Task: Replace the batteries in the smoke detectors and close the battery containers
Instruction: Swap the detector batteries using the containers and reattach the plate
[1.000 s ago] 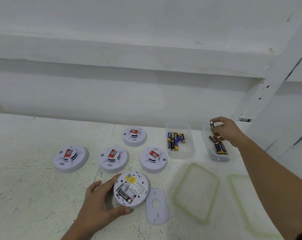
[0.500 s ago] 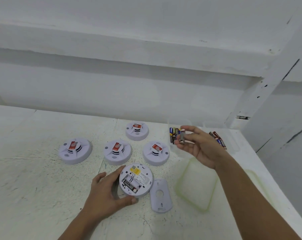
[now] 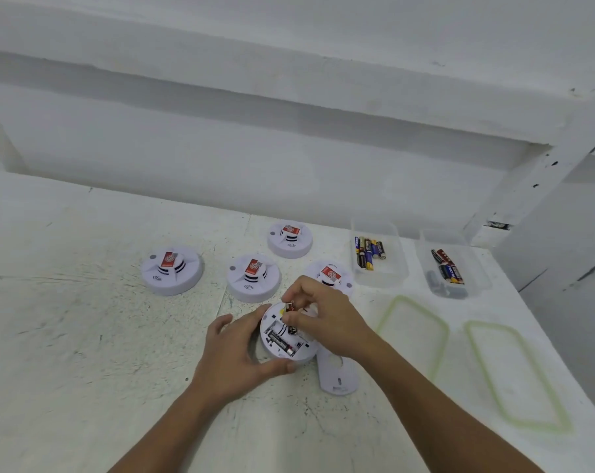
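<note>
A white smoke detector [image 3: 272, 346] lies upside down on the table with its battery bay open and one battery [image 3: 281, 342] seated in it. My left hand [image 3: 236, 353] grips the detector's left rim. My right hand [image 3: 323, 314] is over the bay, pinching a red and black battery [image 3: 291, 308] between fingers and thumb. The detector's white back cover [image 3: 337, 373] lies loose just to its right. Two clear containers sit at the back right: one [image 3: 379, 257] holds blue and yellow batteries, the other [image 3: 455, 268] red and black ones.
Several more smoke detectors stand face up behind my hands: one at the left [image 3: 171, 269], one in the middle [image 3: 253, 277], one further back [image 3: 290, 238]. Two clear lids with green seals [image 3: 415, 332] [image 3: 514, 373] lie on the right. A white wall rises behind the table.
My right hand came from the right-hand container, across the table and down onto the open detector, carrying a battery. My left hand stayed on the detector. The camera tilted down.
</note>
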